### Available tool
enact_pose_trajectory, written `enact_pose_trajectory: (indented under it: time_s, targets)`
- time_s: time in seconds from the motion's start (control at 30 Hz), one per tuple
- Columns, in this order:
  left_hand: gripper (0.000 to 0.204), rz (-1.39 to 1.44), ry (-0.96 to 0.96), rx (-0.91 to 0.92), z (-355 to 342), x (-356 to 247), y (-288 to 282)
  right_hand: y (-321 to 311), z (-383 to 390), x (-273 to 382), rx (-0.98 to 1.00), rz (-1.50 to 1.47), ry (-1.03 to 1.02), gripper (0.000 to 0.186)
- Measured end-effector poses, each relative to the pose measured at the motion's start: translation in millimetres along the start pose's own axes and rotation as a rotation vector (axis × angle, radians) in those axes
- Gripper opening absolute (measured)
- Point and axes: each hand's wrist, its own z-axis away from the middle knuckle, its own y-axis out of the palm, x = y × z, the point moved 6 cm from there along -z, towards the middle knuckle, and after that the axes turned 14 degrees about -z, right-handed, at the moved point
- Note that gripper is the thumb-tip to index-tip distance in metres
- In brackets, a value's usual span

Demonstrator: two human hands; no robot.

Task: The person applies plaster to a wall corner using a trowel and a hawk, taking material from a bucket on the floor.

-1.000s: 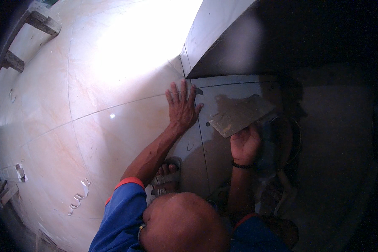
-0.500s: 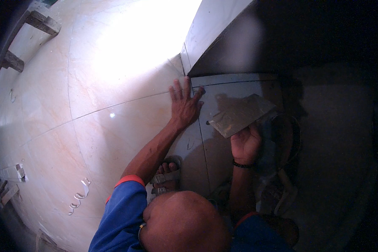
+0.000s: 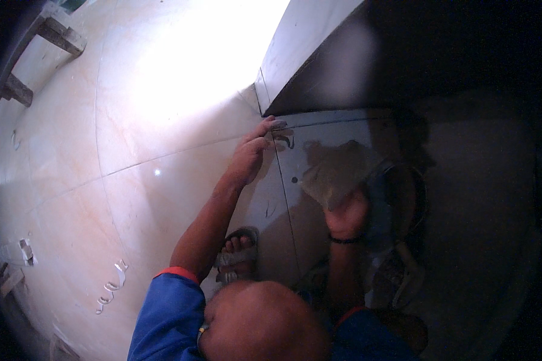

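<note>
My left hand [image 3: 250,153] reaches along the floor tiles [image 3: 193,180] to the foot of a white tiled upright [image 3: 286,45]. Its fingers are partly bent and apart, with nothing clearly held; a small dark curved mark [image 3: 290,141] lies beside them, too blurred to name. My right hand [image 3: 346,213] is closed on a flat metal trowel [image 3: 331,171], blurred and tilted above the tile to the right of a long grout line. A sandalled foot [image 3: 238,253] rests below, between my arms.
A bald head [image 3: 259,319] and blue, red-trimmed sleeves [image 3: 162,313] fill the bottom centre. At upper left are rough wooden pieces [image 3: 60,36]. Pale curled scraps [image 3: 108,289] lie at lower left. The right side is deeply shadowed, with unclear items beside my right hand.
My left hand has shifted slightly left and turned, its spread fingers now bent toward the corner. My right hand and trowel have moved a little down and left, the trowel tilting.
</note>
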Motion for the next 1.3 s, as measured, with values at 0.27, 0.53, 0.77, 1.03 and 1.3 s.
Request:
enact_pose_trajectory:
  time_s: [0.27,0.53,0.77,1.03,1.3]
  targets:
    - [0.083,-0.126,0.291,0.132,32,-58,36,2,-4,-40,0.138,-0.159,0.118,0.048]
    - [0.097,-0.953,0.52,0.14,42,-64,63,4,-11,-55,-0.028,-0.292,0.124,0.047]
    - [0.088,-1.131,0.568,0.112,41,-62,68,-2,-12,-55,0.055,-0.444,0.202,0.051]
    - [0.067,-1.414,0.719,-0.078,46,-79,61,13,-2,-57,-0.024,-0.226,0.142,0.047]
    - [0.076,-1.385,0.451,-0.115,54,-32,10,65,-6,-38,0.164,-0.463,0.32,0.055]
